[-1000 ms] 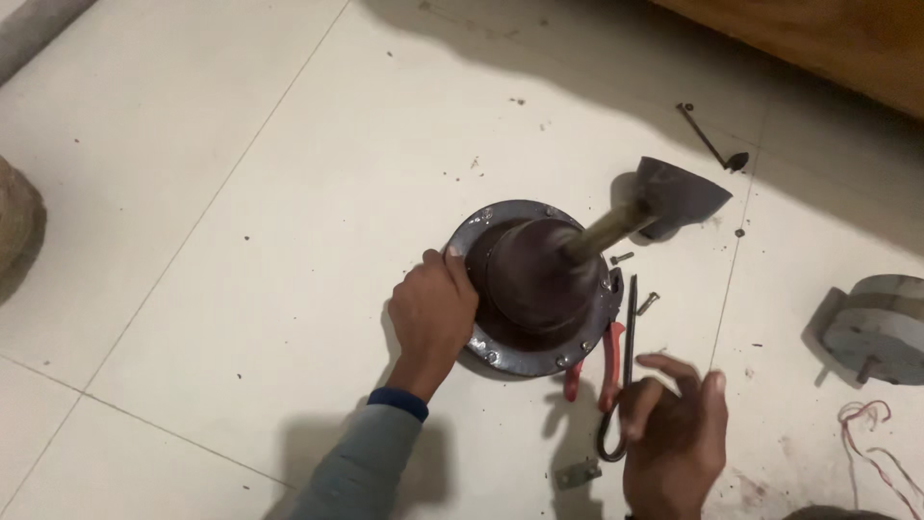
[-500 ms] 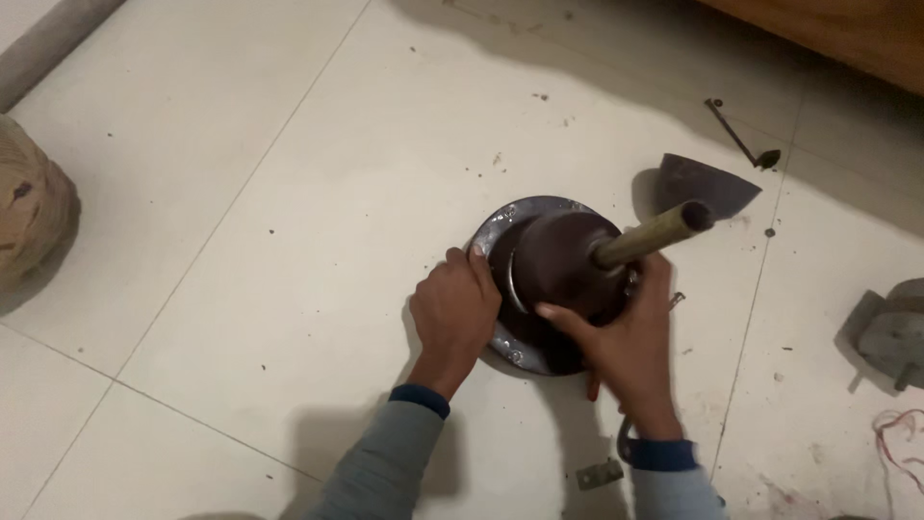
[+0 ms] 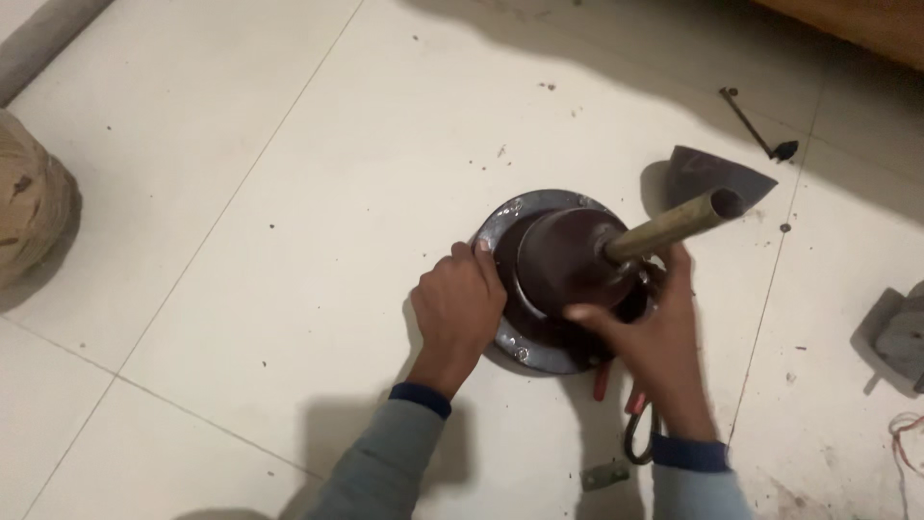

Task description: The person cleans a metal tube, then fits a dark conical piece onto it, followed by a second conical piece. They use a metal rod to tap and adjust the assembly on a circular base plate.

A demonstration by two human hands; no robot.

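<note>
Since a second ago, right hand (image 3: 647,332) left the pliers (image 3: 630,404), now grasping the dark motor housing (image 3: 568,258); left hand (image 3: 460,306) clasps its rim.

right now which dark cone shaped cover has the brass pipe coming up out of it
The dark cone cover under the right hand, sitting on the round motor housing. The other cone cover lies loose on the floor beyond it, with no pipe through it.
</note>
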